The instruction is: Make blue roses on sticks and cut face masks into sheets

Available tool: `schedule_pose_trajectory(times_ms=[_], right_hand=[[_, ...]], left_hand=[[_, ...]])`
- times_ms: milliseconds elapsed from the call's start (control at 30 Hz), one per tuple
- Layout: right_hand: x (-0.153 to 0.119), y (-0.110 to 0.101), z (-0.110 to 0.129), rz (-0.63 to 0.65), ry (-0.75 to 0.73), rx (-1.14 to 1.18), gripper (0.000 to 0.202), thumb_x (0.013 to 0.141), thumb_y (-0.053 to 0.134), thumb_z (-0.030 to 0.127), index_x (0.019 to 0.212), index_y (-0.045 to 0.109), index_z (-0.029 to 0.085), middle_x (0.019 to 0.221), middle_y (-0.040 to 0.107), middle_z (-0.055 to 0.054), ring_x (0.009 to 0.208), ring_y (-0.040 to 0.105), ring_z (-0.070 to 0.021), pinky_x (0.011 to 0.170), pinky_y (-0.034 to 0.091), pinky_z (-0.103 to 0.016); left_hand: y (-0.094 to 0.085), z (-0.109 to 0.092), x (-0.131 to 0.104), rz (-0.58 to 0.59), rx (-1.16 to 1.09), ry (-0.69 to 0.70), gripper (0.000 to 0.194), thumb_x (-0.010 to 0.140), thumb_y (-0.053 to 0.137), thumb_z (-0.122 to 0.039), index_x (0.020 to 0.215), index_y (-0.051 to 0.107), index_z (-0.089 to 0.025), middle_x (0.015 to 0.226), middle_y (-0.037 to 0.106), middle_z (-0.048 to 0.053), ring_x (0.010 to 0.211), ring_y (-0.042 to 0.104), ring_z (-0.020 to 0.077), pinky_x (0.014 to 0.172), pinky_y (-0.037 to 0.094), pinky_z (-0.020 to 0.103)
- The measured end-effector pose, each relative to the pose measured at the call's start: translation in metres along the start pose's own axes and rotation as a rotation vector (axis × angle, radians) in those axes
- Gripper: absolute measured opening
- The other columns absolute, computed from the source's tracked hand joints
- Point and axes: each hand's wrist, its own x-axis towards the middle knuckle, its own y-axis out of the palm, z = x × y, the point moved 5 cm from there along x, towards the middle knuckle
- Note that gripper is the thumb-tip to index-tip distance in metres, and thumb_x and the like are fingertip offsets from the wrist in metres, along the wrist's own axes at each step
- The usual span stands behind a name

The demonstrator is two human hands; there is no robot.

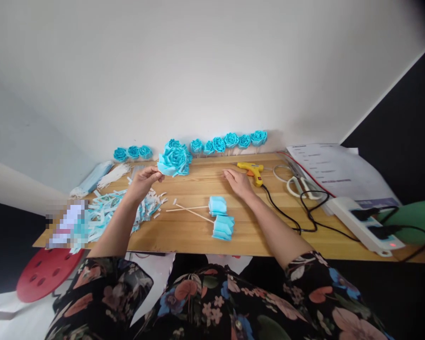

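My left hand (146, 182) pinches the edge of a large light-blue artificial rose (174, 159), held above the table's left-middle. The rose has layered, ruffled petals, and its stem is hidden. Darker blue petals show behind it. My right hand (237, 183) hovers over or rests on the wood, just left of a yellow glue gun (252, 171). Its fingers are loosely bent, with nothing visible in them. Between my forearms lie two stick stems with folded light-blue pieces, one upper piece (218, 206) and one lower piece (223, 227); their sticks cross.
Several finished blue roses (231, 140) line the wall. Cut blue and white strips (106, 212) pile up at left, by a blue stack (92, 178) and white strips (113, 174). At right are scissors (297, 188), papers (332, 170), black cords and a power strip (364, 226).
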Motion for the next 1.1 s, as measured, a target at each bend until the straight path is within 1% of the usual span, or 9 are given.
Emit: schedule_pose_trajectory(times_ms=[67,200,300,367,467,567,667,833,1100], right_hand=[[0.000,0.000,0.000,0.005,-0.001,0.006,0.037,0.101,0.040,0.038,0.113,0.071,0.022,0.107,0.078,-0.008,0.100,0.073,-0.0247,0.088,0.053,-0.035],[-0.001,0.001,0.000,0.016,-0.007,0.022,0.037,0.101,0.040,0.038,0.115,0.070,0.022,0.106,0.078,-0.007,0.101,0.073,-0.0245,0.087,0.052,-0.034],[-0.001,0.002,0.000,0.016,-0.008,0.007,0.038,0.102,0.039,0.039,0.113,0.071,0.022,0.107,0.078,-0.008,0.102,0.072,-0.0245,0.089,0.052,-0.033],[0.000,0.003,-0.001,0.015,-0.013,0.001,0.038,0.102,0.039,0.039,0.112,0.071,0.022,0.107,0.078,-0.009,0.102,0.072,-0.0247,0.090,0.051,-0.033],[0.000,0.003,-0.002,0.010,-0.015,-0.001,0.038,0.101,0.040,0.039,0.114,0.071,0.022,0.107,0.078,-0.008,0.103,0.072,-0.0252,0.089,0.052,-0.033],[0.000,0.003,-0.002,0.004,-0.016,-0.005,0.038,0.101,0.040,0.040,0.114,0.072,0.023,0.105,0.078,-0.008,0.102,0.072,-0.0248,0.088,0.052,-0.033],[0.000,0.003,-0.002,0.003,-0.022,-0.005,0.039,0.101,0.039,0.040,0.114,0.072,0.024,0.105,0.078,-0.007,0.101,0.072,-0.0242,0.089,0.052,-0.033],[0.000,0.004,-0.002,0.020,-0.013,-0.015,0.039,0.102,0.038,0.040,0.116,0.071,0.025,0.107,0.078,-0.005,0.102,0.072,-0.0232,0.089,0.052,-0.033],[0.000,0.004,0.002,0.028,-0.024,-0.028,0.037,0.102,0.039,0.038,0.114,0.071,0.024,0.108,0.078,-0.005,0.105,0.072,-0.0239,0.089,0.052,-0.033]], left_hand=[[-0.007,0.001,0.003,-0.062,-0.026,0.007,0.029,0.075,0.074,-0.044,0.071,0.062,-0.018,0.070,0.063,0.003,0.069,0.057,0.0149,0.071,0.047,0.030],[-0.032,-0.004,0.019,-0.320,-0.224,0.092,0.032,0.072,0.078,-0.046,0.077,0.060,-0.019,0.075,0.061,0.000,0.068,0.057,0.0123,0.070,0.049,0.027],[-0.048,-0.006,0.038,-0.439,-0.273,0.150,0.035,0.073,0.076,-0.048,0.082,0.059,-0.020,0.072,0.056,-0.002,0.068,0.056,0.0114,0.071,0.050,0.027],[-0.057,-0.005,0.049,-0.506,-0.161,0.157,0.030,0.076,0.071,-0.047,0.083,0.061,-0.019,0.071,0.056,-0.002,0.065,0.055,0.0107,0.069,0.049,0.025],[-0.063,0.000,0.062,-0.568,0.186,0.162,0.020,0.080,0.064,-0.037,0.084,0.066,-0.017,0.076,0.063,0.000,0.068,0.057,0.0119,0.070,0.047,0.025],[-0.059,0.008,0.072,-0.515,0.540,0.160,0.019,0.082,0.059,-0.031,0.085,0.069,-0.016,0.082,0.067,0.003,0.075,0.059,0.0152,0.077,0.046,0.028],[-0.053,0.019,0.080,-0.436,0.730,0.131,0.022,0.084,0.052,-0.029,0.086,0.069,-0.016,0.084,0.068,0.005,0.080,0.060,0.0185,0.082,0.045,0.030],[-0.047,0.037,0.088,-0.390,0.825,0.013,0.029,0.085,0.043,-0.026,0.096,0.068,-0.015,0.075,0.066,0.005,0.077,0.061,0.0203,0.076,0.044,0.029],[-0.051,0.063,0.100,-0.285,0.992,-0.097,0.025,0.087,0.041,-0.026,0.078,0.062,-0.017,0.078,0.066,0.009,0.081,0.060,0.0243,0.074,0.042,0.031]])
